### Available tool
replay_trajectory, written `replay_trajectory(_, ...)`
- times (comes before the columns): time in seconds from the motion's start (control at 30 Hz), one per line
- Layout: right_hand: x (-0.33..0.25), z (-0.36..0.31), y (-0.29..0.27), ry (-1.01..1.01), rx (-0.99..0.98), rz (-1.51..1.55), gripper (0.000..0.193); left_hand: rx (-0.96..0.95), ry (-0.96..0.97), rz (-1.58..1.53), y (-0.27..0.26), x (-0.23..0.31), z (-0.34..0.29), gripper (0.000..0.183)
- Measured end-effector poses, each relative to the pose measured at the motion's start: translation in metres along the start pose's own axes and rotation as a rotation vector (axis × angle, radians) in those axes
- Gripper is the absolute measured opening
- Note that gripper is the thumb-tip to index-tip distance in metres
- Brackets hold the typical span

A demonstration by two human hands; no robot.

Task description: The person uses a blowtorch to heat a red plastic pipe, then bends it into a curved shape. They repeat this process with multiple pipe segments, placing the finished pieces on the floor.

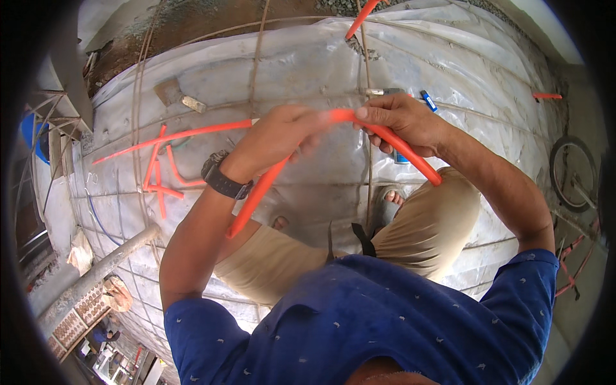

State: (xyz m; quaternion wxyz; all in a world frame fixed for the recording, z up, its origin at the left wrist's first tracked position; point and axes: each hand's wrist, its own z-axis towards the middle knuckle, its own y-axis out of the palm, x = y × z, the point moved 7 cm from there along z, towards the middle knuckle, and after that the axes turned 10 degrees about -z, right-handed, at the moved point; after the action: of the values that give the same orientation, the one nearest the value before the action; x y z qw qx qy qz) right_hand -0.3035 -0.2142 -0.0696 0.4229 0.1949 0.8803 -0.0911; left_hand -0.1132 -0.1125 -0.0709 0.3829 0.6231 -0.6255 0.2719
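Both hands hold an orange plastic pipe [410, 155], raised in front of me and bent into an arch. My right hand [407, 122] pinches it near the top of the bend, thumb above and fingers curled below. Fingers of my left hand [282, 133] are closed round the other side, smeared by motion; the hand hides part of the pipe. One leg of the pipe slopes down past my left wrist, the other toward my right knee. A long thin orange pipe [186, 138] reaches from the left up to behind my left hand.
Several short orange pipe pieces [159, 173] lie on the plastic sheet [308, 64] under a grid of steel bars. Beyond my right hand lie a blue marker-like object [428, 101] and a grey-handled tool [385, 92]. An orange pipe [362, 18] stands up at the far side. A wheel [573, 173] is at right.
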Motion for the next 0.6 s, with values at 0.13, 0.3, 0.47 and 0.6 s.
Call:
replay_trajectory(0.13,-0.005,-0.004,0.001,-0.028,0.042,-0.118,0.048,0.047,-0.004,-0.010,-0.004,-0.004,-0.007,0.043)
replay_trajectory(0.3,-0.018,-0.016,0.007,-0.120,0.107,-0.322,0.051,0.040,0.068,-0.009,0.000,0.002,-0.009,0.042)
replay_trajectory(0.47,-0.021,-0.020,0.008,-0.154,0.177,-0.363,0.052,0.023,0.098,-0.031,0.003,0.004,-0.009,0.040)
replay_trajectory(0.6,-0.017,-0.019,0.006,-0.120,0.185,-0.357,0.051,0.037,0.119,-0.052,0.006,0.001,-0.007,0.040)
